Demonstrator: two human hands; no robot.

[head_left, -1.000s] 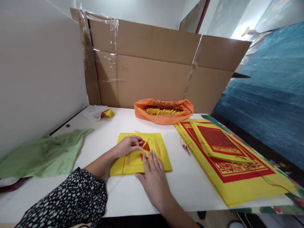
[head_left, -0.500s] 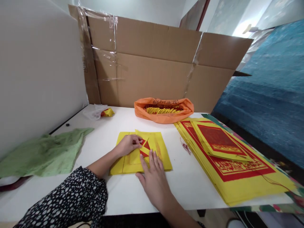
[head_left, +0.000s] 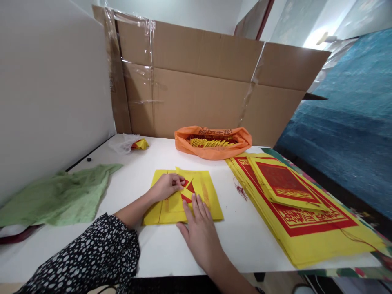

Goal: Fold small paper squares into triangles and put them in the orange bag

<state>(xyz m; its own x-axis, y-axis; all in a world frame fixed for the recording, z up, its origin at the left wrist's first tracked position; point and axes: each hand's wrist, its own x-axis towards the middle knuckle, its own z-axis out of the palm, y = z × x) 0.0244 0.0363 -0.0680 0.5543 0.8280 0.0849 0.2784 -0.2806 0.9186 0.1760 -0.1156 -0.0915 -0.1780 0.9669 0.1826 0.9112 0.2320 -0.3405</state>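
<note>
A yellow paper sheet lies flat on the white table, with a smaller folded yellow and red paper on it. My left hand is closed in a pinch at the left side of the folded paper, thumb and forefinger together on its edge. Across its lower right, my right hand rests flat with fingers stretched out, the fingertips touching the paper. Red triangles of the fold show between the two hands. Part of the paper is hidden under my fingers.
Behind the sheet stands an orange bag packed with folded yellow papers. Yellow and red printed sheets are stacked at right. A green cloth and a clear plastic bag lie at left. A cardboard panel closes off the back.
The whole view has shifted slightly. Both hands keep almost the same place on the paper, and the fold looks the same.
</note>
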